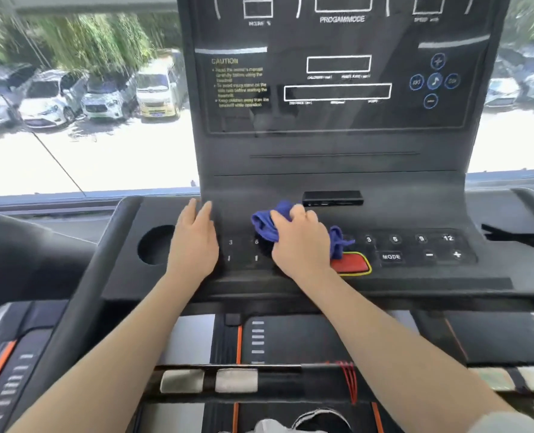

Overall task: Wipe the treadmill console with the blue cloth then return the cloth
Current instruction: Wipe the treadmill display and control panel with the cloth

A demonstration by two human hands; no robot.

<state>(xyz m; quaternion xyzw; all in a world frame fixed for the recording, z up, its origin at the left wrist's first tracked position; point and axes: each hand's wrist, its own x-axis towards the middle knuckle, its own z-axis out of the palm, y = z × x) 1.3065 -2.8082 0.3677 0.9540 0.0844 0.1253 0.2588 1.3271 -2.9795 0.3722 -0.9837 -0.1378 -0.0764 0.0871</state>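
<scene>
The black treadmill console [337, 170] fills the middle, with an upright display panel and a flat button deck below it. My right hand [300, 242] grips the crumpled blue cloth [267, 225] on the deck's centre, just left of the red stop button [351, 264]. Cloth ends stick out on both sides of the hand. My left hand [194, 242] lies flat with straight fingers on the deck's left part, beside the left buttons.
A round cup holder [155, 245] sits left of my left hand. Buttons marked MODE [391, 256], minus and plus lie to the right. A small black bar [333, 198] sits behind the cloth. The belt and handrails lie below; a window with parked cars is behind.
</scene>
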